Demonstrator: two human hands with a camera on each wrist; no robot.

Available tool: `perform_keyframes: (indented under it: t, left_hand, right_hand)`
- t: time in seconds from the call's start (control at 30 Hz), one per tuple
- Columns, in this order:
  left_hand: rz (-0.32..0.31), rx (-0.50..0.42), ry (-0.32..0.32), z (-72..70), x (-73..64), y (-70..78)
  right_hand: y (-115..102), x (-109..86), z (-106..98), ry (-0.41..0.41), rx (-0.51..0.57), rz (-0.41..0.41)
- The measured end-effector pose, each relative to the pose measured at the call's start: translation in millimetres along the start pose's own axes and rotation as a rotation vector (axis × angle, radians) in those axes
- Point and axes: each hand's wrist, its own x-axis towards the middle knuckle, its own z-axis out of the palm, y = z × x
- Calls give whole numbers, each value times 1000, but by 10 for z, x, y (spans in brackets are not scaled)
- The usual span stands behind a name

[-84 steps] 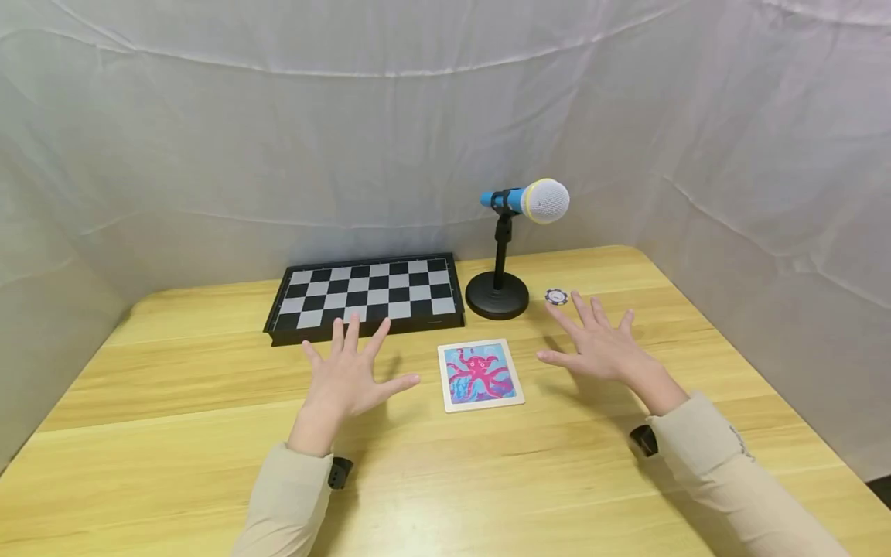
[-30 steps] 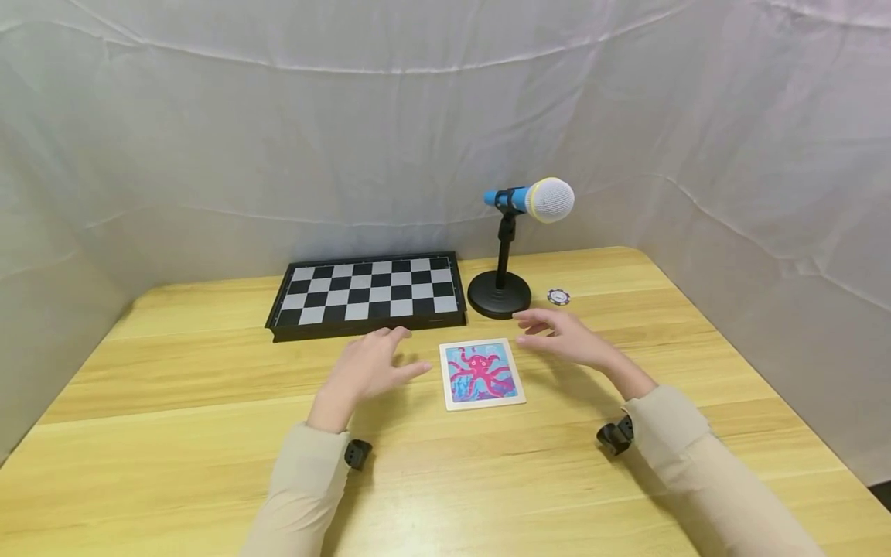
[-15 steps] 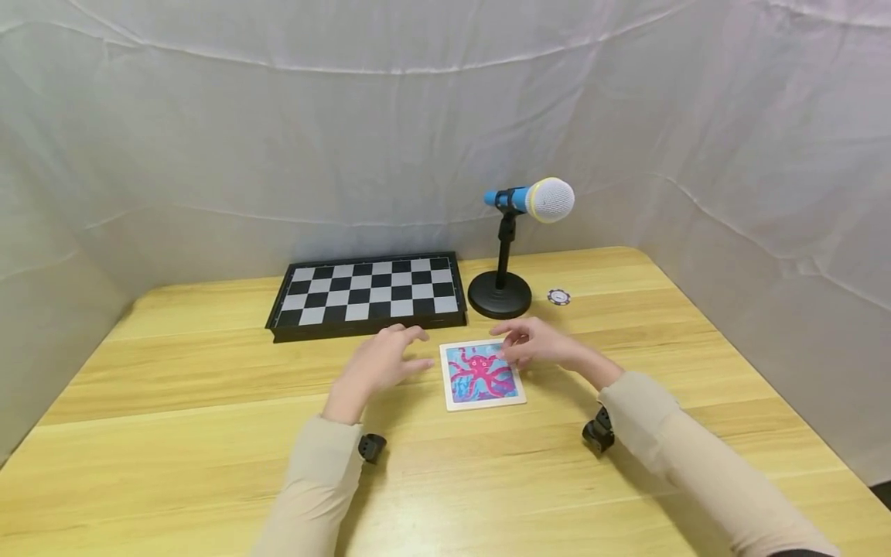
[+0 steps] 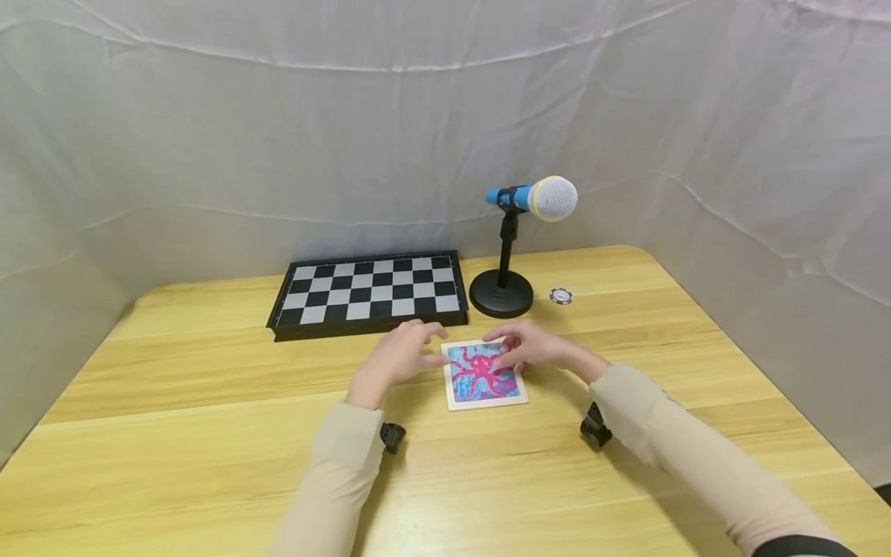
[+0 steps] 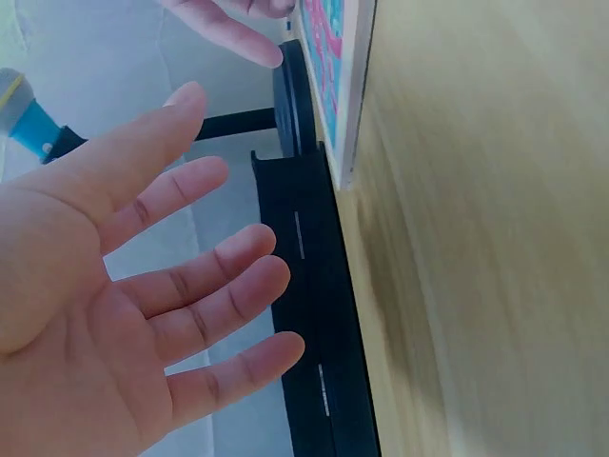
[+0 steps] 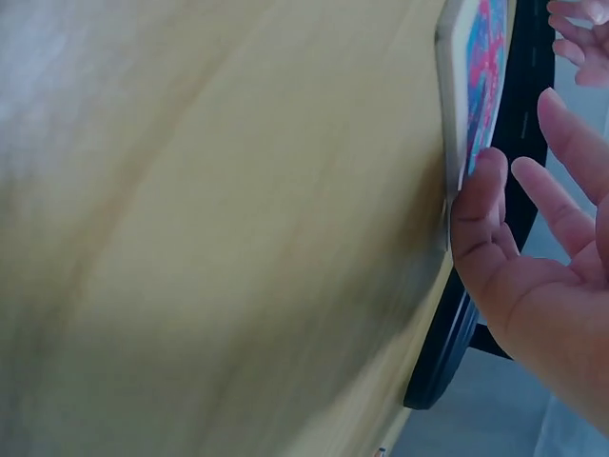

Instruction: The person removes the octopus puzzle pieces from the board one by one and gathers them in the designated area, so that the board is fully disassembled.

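A square octopus picture board point(image 4: 463, 387) with a pale border lies flat on the table. My left hand point(image 4: 400, 356) is raised just left of it, thumb and fingertips close to its left border and holding nothing; the left wrist view shows the fingers spread and slightly bent. My right hand point(image 4: 532, 345) is at the board's right side, its thumb and index finger reaching over the picture in the head view. In the right wrist view, the lower fingers point(image 6: 479, 205) of that hand curl loosely right at the board's edge.
A black-framed checkered board point(image 4: 369, 292) lies behind at the left. To its right, a blue microphone point(image 4: 553, 199) sits on a black stand point(image 4: 501, 295). A poker chip point(image 4: 561, 296) lies right of the stand. Pale curtains point(image 4: 348, 139) enclose the wooden table point(image 4: 174, 433).
Both hands have moved inward from wide apart to either side of the octopus picture board, their fingers going from spread to bent. The board and the other objects have stayed in place.
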Motion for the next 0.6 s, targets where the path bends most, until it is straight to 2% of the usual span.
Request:
perform_keyframes:
  t: [0.3, 0.6]
  left_hand:
    - [-9, 8, -64, 45, 123, -7]
    - [-21, -30, -124, 73, 214, -31]
  right_hand:
    - [23, 34, 38, 15, -73, -46]
    - [53, 54, 63, 49, -122, -48]
